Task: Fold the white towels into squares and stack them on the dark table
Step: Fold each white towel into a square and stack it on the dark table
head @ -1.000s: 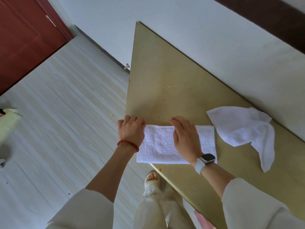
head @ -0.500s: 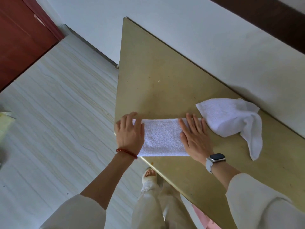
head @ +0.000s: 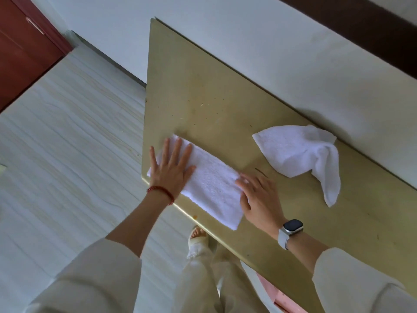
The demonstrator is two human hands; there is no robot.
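Hands flat, fingers now spread: left hand (head: 172, 169) and right hand (head: 259, 195) press ends of folded white terry towel strip (head: 212, 184) on olive tabletop (head: 203, 91); strip now angled; crumpled white towel (head: 297, 154) beyond it, apart.

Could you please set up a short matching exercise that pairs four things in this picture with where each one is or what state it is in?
Column one:
1. folded towel
2. loose towel
3. watch
4. red bead bracelet

Column two:
A. on the left wrist
B. crumpled near the wall, touched by no hand
C. on the right wrist
D. a long strip at the table's corner, pressed flat under the left hand and right hand

Pairs: 1-D, 2-B, 3-C, 4-A
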